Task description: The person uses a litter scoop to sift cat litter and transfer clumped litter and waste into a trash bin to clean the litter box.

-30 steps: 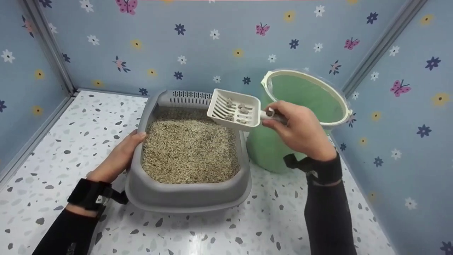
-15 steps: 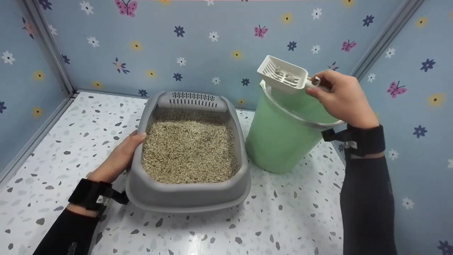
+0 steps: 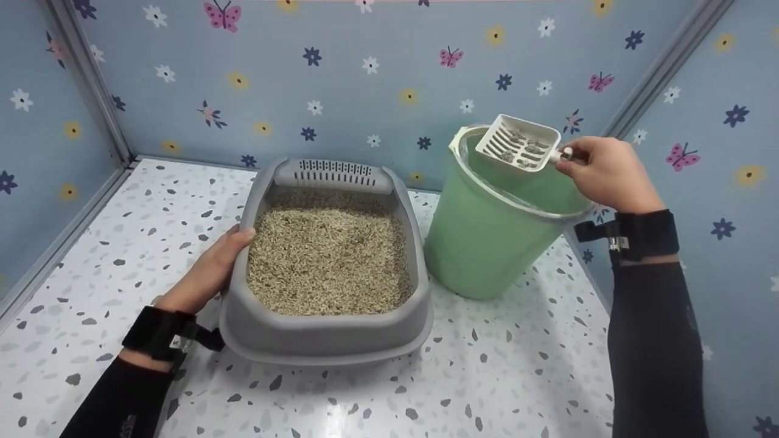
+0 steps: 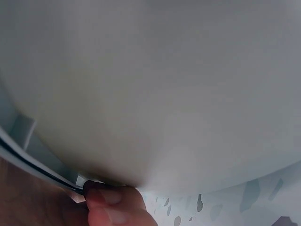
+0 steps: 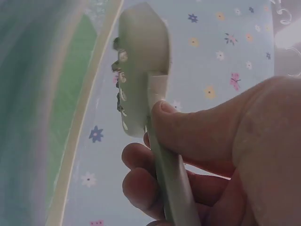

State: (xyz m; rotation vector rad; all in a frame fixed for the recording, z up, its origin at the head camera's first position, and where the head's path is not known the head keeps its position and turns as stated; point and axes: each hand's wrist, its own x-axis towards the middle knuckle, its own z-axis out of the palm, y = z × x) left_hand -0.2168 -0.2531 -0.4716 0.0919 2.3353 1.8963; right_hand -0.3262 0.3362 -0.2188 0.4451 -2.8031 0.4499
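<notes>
A grey litter box (image 3: 328,340) full of tan granular litter (image 3: 328,261) stands on the floor. My left hand (image 3: 210,271) grips its left rim, thumb on top; curled fingertips (image 4: 115,202) show below the rim in the left wrist view. In my right hand (image 3: 611,173) is a white slotted litter scoop (image 3: 518,145), held by its handle (image 5: 171,174) between thumb and curled fingers. Several greyish clumps (image 3: 535,146) lie in the scoop, which is roughly level above the mouth of a green bin (image 3: 481,243).
The bin has a cream rim ring (image 3: 461,152) with a clear liner under it, and stands close to the litter box's right side. Blue flowered wall panels (image 3: 365,91) enclose the back and both sides. The floor (image 3: 487,377) is white with grey flecks.
My right hand has carried the scoop from over the litter box rightward, up over the bin's edge, then slightly down above its opening. The left hand keeps its grip.
</notes>
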